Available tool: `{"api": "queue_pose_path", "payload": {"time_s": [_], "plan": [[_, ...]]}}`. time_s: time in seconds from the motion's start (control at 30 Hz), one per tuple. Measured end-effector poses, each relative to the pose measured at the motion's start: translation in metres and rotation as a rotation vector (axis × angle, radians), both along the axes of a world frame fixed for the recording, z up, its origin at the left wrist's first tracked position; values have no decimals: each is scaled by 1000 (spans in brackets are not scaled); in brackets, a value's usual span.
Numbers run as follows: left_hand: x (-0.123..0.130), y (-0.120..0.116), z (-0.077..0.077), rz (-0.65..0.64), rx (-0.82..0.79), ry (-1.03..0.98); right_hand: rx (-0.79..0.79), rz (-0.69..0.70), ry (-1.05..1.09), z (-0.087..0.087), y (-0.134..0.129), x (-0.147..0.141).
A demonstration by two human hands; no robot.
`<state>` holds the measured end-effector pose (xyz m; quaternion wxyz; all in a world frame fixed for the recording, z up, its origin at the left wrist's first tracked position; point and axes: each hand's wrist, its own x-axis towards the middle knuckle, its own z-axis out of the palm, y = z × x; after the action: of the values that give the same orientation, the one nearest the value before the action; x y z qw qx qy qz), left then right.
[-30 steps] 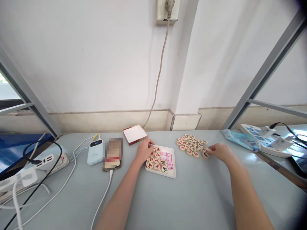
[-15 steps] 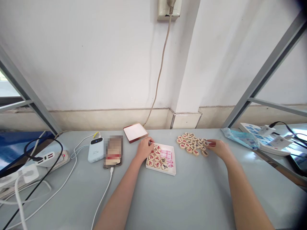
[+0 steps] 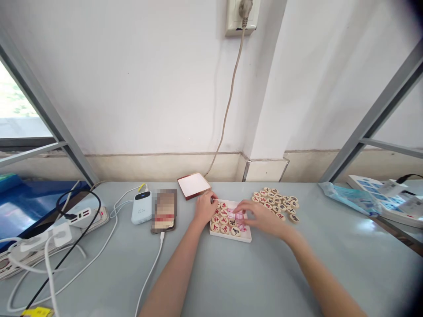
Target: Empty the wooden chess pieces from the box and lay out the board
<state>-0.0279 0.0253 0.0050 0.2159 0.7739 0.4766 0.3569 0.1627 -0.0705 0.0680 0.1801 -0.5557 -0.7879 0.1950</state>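
Note:
A shallow white box [image 3: 246, 237] with pink lines drawn on its floor holds rows of round wooden Chinese chess pieces [image 3: 225, 229], mostly red-lettered, some black. My left hand [image 3: 205, 207] grips the box at its far left corner, fingers bent over the rim. Over the right half of the box is my right hand [image 3: 259, 215], its thumb and fingers pinched low on a Chinese chess piece that the fingers mostly cover. More loose Chinese chess pieces [image 3: 269, 201] lie face up in a flat cluster to the right, partly behind my right hand.
Behind the box lies a brown-edged lid [image 3: 194, 185]. On the left are a phone [image 3: 165, 211] with its cable, a white power bank [image 3: 142, 207] and a power strip [image 3: 62, 233] with tangled wires. Blue plastic packaging [image 3: 345, 198] lies at right, near a metal frame post [image 3: 373, 110].
My right hand has moved left from the right edge of the loose cluster to above the box. My left hand keeps its place at the box corner. The view has shifted slightly left.

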Motion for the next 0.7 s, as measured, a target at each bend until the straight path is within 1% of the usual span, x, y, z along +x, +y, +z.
{"api": "queue_pose_path", "payload": {"time_s": [0.07, 0.13, 0.23, 0.37, 0.43, 0.47, 0.53, 0.6, 0.63, 0.7], "plan": [[-1, 0, 1, 33, 9, 2, -8, 29, -23, -5, -2, -19], [-1, 0, 2, 45, 2, 9, -21, 24, -24, -10, -3, -25], [-1, 0, 3, 49, -6, 13, -55, -10, -4, -12, -4, -21], [0, -1, 3, 49, -20, 3, -64, -63, 33, -5, -1, -8], [0, -1, 3, 49, -28, -2, 0, -101, 57, 1, 0, 7], [0, -1, 3, 50, -31, -4, 55, -148, 69, 5, 0, 18], [0, -1, 3, 52, -36, -5, 171, -299, 86, 10, -2, 47], [0, -1, 3, 54, -40, 0, 228, -469, 57, 11, -9, 80], [0, -1, 3, 55, -42, 2, 219, -536, 8, 9, -13, 97], [0, -1, 3, 56, -44, 1, 104, -612, -104, 0, -20, 127]]}}
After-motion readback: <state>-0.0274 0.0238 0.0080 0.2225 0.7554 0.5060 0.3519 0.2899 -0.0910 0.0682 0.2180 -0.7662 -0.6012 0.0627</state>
